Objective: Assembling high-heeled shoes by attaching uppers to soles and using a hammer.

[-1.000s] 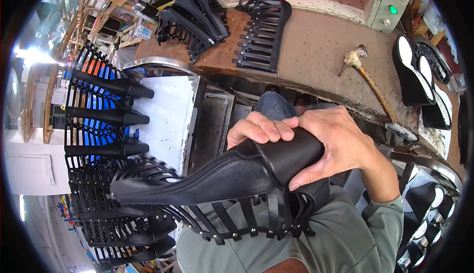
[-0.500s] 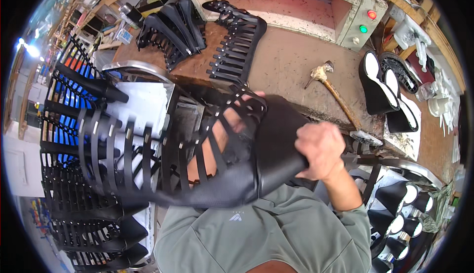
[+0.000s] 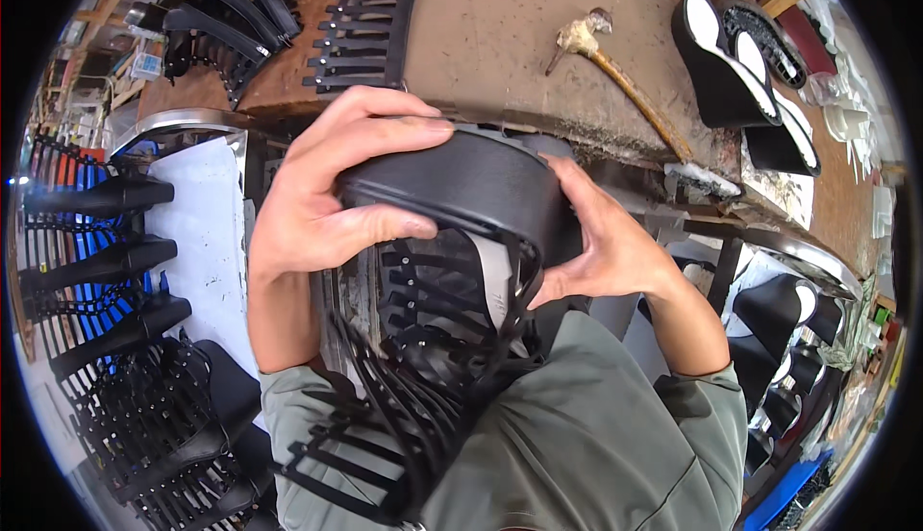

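Close in front of my torso I hold a black strappy sandal boot (image 3: 452, 175) by its smooth, rounded foot part. My left hand (image 3: 312, 190) clamps the left end, fingers over the top edge and thumb on the lower side. Around the right end curves my right hand (image 3: 611, 247), its fingers partly hidden behind the boot. Studded black straps (image 3: 399, 416) hang from it toward my lap. A pale grey strip (image 3: 495, 276) shows beneath the smooth part, between the straps; whether it belongs to this boot I cannot tell.
A hammer (image 3: 625, 84) with a wooden handle lies on the worn bench (image 3: 481, 31) ahead. Black wedge soles (image 3: 716, 70) stand at the far right. More strappy uppers (image 3: 361, 36) lie on the bench and hang over a left rack (image 3: 96, 252). Several shoe parts (image 3: 769, 310) fill the right rack.
The strappy shaft has swung from the left down toward my lap. My left hand has come from behind the straps onto the smooth part. The view has tipped downward.
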### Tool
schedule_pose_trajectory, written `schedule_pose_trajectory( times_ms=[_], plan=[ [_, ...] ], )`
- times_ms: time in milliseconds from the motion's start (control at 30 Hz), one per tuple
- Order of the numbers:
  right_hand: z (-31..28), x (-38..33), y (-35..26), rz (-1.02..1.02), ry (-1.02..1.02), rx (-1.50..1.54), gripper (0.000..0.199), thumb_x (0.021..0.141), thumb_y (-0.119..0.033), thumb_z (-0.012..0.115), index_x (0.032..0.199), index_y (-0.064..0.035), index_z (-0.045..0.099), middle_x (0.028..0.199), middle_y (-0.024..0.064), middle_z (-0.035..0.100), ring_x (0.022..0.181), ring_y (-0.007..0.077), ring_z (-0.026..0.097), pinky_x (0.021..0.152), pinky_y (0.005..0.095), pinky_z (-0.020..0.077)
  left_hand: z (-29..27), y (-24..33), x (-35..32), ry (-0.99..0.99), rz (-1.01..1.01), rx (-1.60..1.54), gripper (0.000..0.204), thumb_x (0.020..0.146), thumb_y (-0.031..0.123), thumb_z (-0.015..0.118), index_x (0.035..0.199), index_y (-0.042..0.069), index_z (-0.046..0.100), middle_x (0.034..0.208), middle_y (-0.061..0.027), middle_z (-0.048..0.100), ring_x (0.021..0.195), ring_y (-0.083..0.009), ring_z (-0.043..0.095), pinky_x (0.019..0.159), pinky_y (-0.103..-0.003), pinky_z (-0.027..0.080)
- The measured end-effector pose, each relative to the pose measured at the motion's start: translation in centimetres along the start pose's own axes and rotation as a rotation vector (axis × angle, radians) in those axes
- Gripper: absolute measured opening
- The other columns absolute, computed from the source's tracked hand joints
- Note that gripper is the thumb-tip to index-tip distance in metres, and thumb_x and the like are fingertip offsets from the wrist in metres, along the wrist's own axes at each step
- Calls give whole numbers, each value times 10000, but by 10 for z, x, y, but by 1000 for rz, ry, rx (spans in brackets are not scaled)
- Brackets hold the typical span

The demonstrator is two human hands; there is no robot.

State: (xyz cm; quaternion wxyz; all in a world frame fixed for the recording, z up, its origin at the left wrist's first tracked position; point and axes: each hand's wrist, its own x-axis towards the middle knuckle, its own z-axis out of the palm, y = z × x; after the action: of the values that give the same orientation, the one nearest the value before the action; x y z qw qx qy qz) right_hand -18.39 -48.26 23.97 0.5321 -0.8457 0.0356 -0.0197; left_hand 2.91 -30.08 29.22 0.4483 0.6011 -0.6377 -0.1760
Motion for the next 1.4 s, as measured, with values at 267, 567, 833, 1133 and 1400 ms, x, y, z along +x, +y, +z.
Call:
schedule_pose_trajectory(
  times_ms=[267,567,833,1133,1400],
  plan=[
    [21,-2,7,67,40,231,1116,527,-453,910,1390,-22,348,1272,215,543,1181,366,547,992,430,437,16,23,-3,3,-243,202,913,428,307,896,1255,62,596,1142,-130,578,1055,-287,589,905,-366,467],
    [39,-1,19,-10,89,231,1019,570,-425,881,1362,-24,380,1239,216,570,1131,371,583,951,437,464,19,30,-4,-55,-282,464,945,395,405,903,1179,-7,572,1111,-182,573,1014,-334,597,852,-395,483],
    [43,-4,10,20,136,181,946,561,-324,834,1347,-27,399,1202,217,581,1094,376,596,921,430,482,23,34,-4,-150,-252,559,878,488,408,885,1173,-7,526,1134,-191,565,1007,-370,593,832,-426,499],
    [57,-10,8,202,235,87,862,555,-250,780,1304,-36,413,1164,226,586,1030,403,608,878,441,498,50,14,-21,-10,-269,603,855,397,150,839,1185,24,534,1128,-146,550,1020,-349,564,785,-414,530],
    [56,-10,12,186,244,-17,859,587,-218,804,1307,-18,380,1085,232,622,990,371,642,863,414,512,54,3,-18,21,-186,622,821,449,235,846,1182,23,544,1142,-151,554,1032,-350,565,804,-419,528]
  ],
)
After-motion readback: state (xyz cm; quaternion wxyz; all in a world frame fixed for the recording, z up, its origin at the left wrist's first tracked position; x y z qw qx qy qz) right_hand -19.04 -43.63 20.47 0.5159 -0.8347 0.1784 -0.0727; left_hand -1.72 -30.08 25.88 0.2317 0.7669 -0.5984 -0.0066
